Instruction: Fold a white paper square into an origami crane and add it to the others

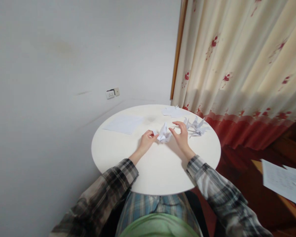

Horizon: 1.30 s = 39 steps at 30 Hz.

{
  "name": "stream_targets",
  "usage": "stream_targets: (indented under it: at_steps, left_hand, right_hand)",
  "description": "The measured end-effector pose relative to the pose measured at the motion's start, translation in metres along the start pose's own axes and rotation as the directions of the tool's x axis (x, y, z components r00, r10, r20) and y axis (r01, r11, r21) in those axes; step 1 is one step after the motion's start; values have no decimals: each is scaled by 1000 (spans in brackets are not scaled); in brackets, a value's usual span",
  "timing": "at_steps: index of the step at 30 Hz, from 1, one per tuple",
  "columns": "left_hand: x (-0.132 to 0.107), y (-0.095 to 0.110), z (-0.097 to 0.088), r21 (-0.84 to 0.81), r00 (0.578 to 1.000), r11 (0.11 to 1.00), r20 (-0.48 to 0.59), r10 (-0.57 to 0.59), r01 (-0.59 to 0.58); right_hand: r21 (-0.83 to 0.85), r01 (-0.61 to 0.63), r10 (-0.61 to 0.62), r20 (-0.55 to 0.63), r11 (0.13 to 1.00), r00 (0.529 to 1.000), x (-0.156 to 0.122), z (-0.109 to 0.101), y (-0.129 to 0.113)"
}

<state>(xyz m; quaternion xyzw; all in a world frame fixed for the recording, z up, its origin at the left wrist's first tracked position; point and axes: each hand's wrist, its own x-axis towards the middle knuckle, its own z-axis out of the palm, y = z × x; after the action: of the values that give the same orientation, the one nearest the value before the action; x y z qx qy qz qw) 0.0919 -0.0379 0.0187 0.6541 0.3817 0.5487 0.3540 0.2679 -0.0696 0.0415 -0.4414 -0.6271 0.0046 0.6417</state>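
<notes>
A small folded white paper figure stands on the round white table. My left hand is closed in a pinch on its left edge. My right hand hovers just right of the figure, thumb and fingers apart and curved, its thumb near the paper. Several finished folded paper figures lie behind my right hand. Both of my forearms wear plaid sleeves.
A flat white sheet lies at the table's far left, more white paper at the far edge. A flowered curtain hangs on the right. Printed sheets rest on a wooden surface at lower right. A wall socket is behind.
</notes>
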Motion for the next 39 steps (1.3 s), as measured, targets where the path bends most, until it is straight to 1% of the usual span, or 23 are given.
stream_targets:
  at_steps: [1, 2, 3, 5, 7, 9, 11, 13, 15, 19, 22, 23, 24, 26, 29, 32, 34, 39]
  left_hand:
    - [0, 1, 0, 30, 999, 999, 20, 25, -26]
    - [0, 1, 1, 64, 998, 997, 34, 47, -50]
    - [0, 2, 2, 91, 997, 993, 39, 67, -70]
    - [1, 1, 4, 124, 994, 987, 55, 98, -104]
    - [3, -1, 5, 132, 990, 983, 67, 122, -130]
    - [5, -4, 5, 126, 988, 981, 74, 139, -148]
    - [6, -6, 5, 122, 986, 981, 85, 141, -151]
    - [7, -8, 5, 106, 987, 986, 112, 119, -131]
    - [7, -9, 7, 61, 988, 994, 135, 76, -85]
    - [7, -8, 9, -57, 991, 998, 130, 22, -15]
    - [10, -4, 5, -122, 977, 993, 214, 16, 11]
    - [11, -2, 3, -127, 970, 992, 242, 19, 12]
    - [13, -1, 0, -117, 972, 993, 233, 21, 6]
    - [16, 2, -4, -83, 965, 996, 263, 5, 17]
    - [19, 6, -8, -70, 953, 997, 298, 58, -39]
    - [18, 10, -7, -63, 933, 994, 342, 109, -93]
    - [17, 12, -7, -55, 919, 992, 373, 127, -115]
    - [16, 15, -8, -77, 898, 986, 407, 164, -146]
  right_hand:
    - [-31, 69, -66, 88, 997, 994, 3, -2, 1]
    - [-56, 138, -127, 171, 989, 977, 6, -2, 3]
    - [-84, 206, -178, 258, 975, 950, 9, -1, 5]
    - [-136, 319, -243, 401, 938, 883, 14, 2, 8]
    - [-163, 392, -268, 495, 905, 826, 18, 8, 10]
    - [-164, 427, -277, 550, 889, 788, 20, 13, 11]
    - [-178, 435, -274, 557, 883, 784, 21, 16, 11]
    - [-186, 426, -269, 542, 886, 796, 21, 18, 12]
    - [-183, 408, -262, 525, 895, 810, 20, 19, 12]
    - [-170, 365, -231, 522, 915, 821, 16, 21, 17]
    - [-157, 336, -204, 540, 929, 817, 13, 20, 24]
    - [-156, 327, -194, 545, 932, 815, 12, 19, 27]
    - [-157, 318, -185, 550, 935, 814, 12, 18, 30]
    - [-156, 313, -177, 559, 937, 810, 13, 15, 35]
    - [-145, 323, -191, 560, 935, 806, 13, 13, 38]
    - [-130, 338, -213, 560, 932, 801, 12, 16, 37]
    - [-115, 345, -227, 558, 932, 798, 11, 19, 35]
    - [-101, 342, -237, 541, 934, 807, 9, 21, 33]
